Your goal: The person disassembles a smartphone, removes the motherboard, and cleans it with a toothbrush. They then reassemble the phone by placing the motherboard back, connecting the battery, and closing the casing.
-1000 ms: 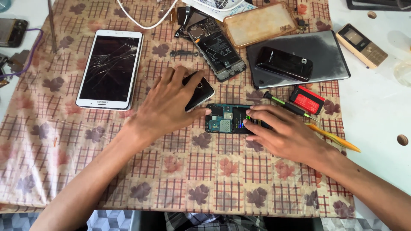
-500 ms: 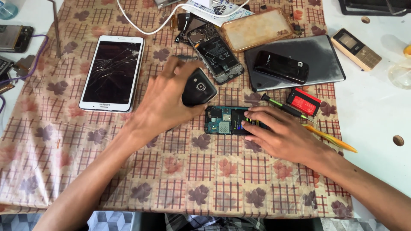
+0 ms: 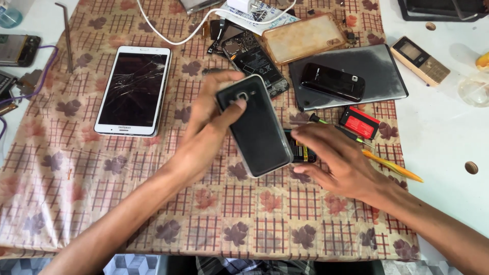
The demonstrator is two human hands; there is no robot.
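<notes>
While the cloth lies nearest, brown-checked with leaf prints: the tablecloth point(image 3: 153, 214) covers the work table.
Held thing: a black phone back cover point(image 3: 260, 127) with a clear rim, glossy, a camera hole near its upper end, tilted above the cloth.
Left hand: the left hand point(image 3: 209, 127) grips the cover's upper left edge, thumb across the camera end, fingers curled behind.
Right hand: the right hand point(image 3: 336, 158) lies flat and open, fingertips just beside the cover's lower right edge, holding nothing.
Under it: a circuit board point(image 3: 301, 153) peeks out between cover and right hand.
Beyond: a white phone with cracked screen point(image 3: 133, 90) to the left, a grey tablet point(image 3: 379, 74) bearing a small black phone point(image 3: 332, 81) farther right.
</notes>
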